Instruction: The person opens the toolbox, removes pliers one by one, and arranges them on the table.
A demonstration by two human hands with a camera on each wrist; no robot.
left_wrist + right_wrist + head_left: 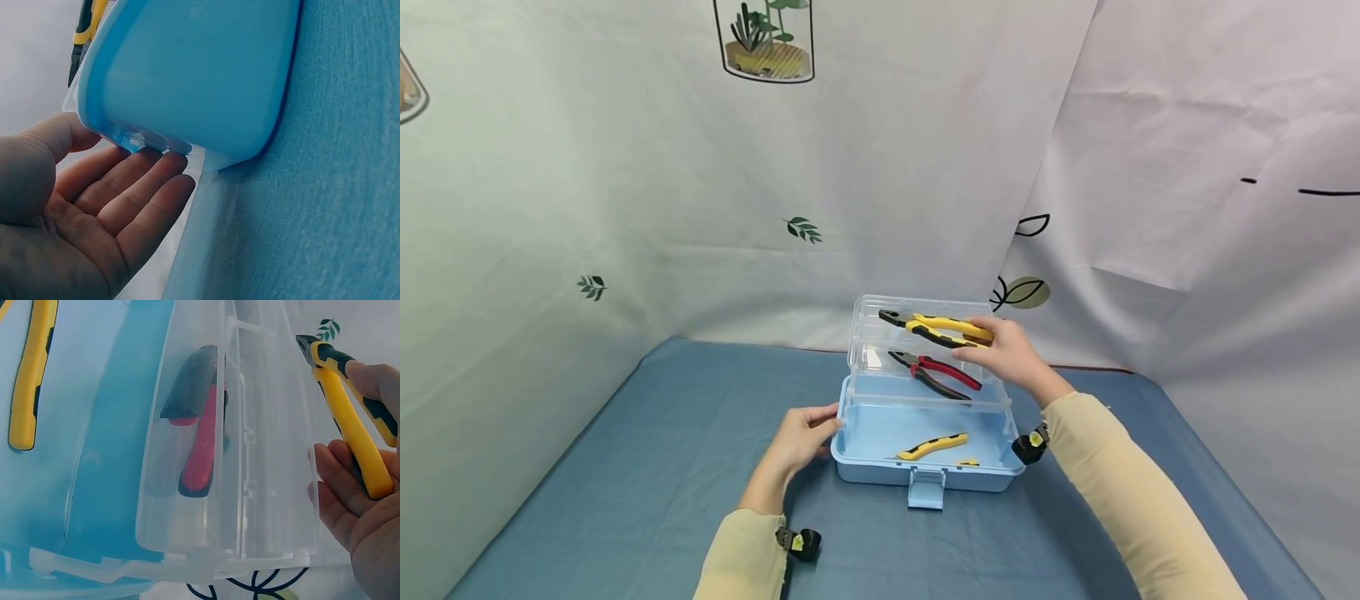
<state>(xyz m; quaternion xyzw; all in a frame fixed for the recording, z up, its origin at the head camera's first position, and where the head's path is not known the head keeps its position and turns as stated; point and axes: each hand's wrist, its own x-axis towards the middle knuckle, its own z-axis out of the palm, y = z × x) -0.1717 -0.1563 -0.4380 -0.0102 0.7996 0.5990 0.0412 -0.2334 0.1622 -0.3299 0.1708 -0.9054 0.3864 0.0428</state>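
My right hand (pixel 1003 354) grips yellow-and-black pliers (pixel 951 327) by the handles, above the raised clear tray (pixel 868 360) of a light blue toolbox (pixel 880 472). In the right wrist view the pliers' jaws point away from the palm. Red-and-black pliers (pixel 940 375) lie in the tray. A yellow-handled tool (pixel 932 447) lies in the blue bottom, its head hidden by the front wall. At the toolbox's left side, my left hand (pixel 797 437) touches the rim; in the left wrist view its thumb and fingertips (pixel 178 161) are at the edge, fingers mostly straight.
The toolbox stands on a blue cloth-covered table (pixel 700 417), its front latch (pixel 927 490) hanging down. Another bit of yellow shows at the bottom of the box. White printed curtains (pixel 925 167) rise behind and beside the table.
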